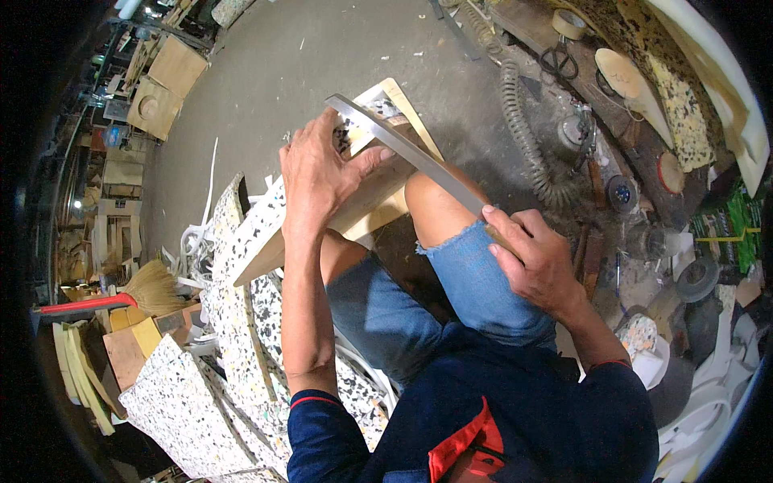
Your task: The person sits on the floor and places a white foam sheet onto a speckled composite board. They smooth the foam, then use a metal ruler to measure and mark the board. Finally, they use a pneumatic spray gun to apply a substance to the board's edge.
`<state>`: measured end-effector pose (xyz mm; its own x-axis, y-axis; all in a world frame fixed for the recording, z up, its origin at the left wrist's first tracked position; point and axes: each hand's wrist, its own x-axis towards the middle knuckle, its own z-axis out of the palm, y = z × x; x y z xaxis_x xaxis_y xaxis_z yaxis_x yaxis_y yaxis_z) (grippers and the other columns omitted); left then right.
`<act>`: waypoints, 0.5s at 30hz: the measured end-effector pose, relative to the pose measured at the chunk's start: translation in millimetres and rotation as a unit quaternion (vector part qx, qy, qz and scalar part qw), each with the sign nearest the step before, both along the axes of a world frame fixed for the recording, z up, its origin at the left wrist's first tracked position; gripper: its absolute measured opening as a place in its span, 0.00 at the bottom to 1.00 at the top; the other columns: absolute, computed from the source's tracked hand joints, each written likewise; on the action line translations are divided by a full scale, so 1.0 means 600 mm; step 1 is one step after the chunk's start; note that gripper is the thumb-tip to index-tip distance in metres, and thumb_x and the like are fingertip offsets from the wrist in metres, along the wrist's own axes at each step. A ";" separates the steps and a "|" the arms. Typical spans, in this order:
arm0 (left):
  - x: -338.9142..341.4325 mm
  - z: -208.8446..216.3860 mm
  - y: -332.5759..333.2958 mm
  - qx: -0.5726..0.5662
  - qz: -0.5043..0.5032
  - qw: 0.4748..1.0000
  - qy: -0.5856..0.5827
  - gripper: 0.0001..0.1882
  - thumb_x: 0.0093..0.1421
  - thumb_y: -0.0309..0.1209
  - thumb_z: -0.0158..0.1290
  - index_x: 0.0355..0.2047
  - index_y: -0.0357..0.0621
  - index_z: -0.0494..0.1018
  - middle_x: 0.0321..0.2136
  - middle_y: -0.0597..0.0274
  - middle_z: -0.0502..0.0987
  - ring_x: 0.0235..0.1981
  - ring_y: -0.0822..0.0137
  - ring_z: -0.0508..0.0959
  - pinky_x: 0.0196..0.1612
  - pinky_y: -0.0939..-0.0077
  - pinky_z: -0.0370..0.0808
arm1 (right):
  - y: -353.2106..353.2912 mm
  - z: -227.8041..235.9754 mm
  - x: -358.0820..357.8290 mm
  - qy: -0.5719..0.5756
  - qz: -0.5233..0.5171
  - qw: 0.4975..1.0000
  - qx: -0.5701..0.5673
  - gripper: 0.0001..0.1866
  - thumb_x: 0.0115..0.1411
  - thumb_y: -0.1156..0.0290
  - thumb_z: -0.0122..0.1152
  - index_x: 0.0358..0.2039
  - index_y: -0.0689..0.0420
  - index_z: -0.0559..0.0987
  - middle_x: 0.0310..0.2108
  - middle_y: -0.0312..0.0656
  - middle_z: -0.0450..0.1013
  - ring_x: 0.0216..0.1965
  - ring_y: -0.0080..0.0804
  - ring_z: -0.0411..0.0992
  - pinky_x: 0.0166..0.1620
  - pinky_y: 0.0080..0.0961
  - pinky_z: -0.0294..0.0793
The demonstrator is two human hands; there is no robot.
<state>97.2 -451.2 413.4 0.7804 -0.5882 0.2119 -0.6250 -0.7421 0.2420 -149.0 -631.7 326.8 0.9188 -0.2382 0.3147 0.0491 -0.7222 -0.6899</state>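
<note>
My right hand is closed round the handle of a long knife. Its straight, flat metal blade slants up and left, with the tip beyond the fingers of my left hand. That hand grips the edge of a long piece of speckled foam with beige, board-like sides, its thumb laid along the top. The piece rests slantwise over my knees, and its far end with black-and-white speckles shows under the blade. Whether the blade touches the foam I cannot tell. The undersides of my left fingers are hidden.
Speckled foam sheets and white offcuts pile up at my left, beside a red-handled broom. On the right lie a coiled hose, black scissors, a tape roll and scattered small tools. Wooden boards stand at the far left.
</note>
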 end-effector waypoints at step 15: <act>0.008 -0.014 -0.007 -0.024 0.003 0.998 -0.052 0.46 0.42 0.54 0.75 0.50 0.25 0.76 0.44 0.35 0.81 0.46 0.46 0.83 0.49 0.59 0.78 | -0.037 0.029 0.008 0.057 0.046 0.997 0.013 0.28 0.61 0.71 0.64 0.62 0.46 0.74 0.37 0.47 0.72 0.32 0.47 0.77 0.35 0.40 0.79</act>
